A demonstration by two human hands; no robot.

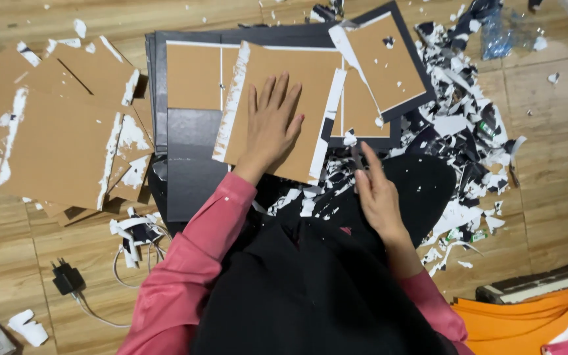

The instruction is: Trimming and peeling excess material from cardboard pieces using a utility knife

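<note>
My left hand (272, 121) lies flat, fingers spread, on a brown cardboard sheet (310, 85) with torn white paper along its edges. That sheet rests on a stack of dark grey boards (189, 141). My right hand (376, 190) hovers to the right, just off the sheet's lower right corner, fingers pinched on a small dark strip of peeled paper (356, 156). Both sleeves are pink, and black cloth covers my lap.
A pile of stripped brown cardboard sheets (54, 138) lies at the left. Torn black and white paper scraps (468, 125) are heaped at the right. A black charger with white cable (67, 279) sits at lower left. Orange fabric (527, 315) lies at lower right.
</note>
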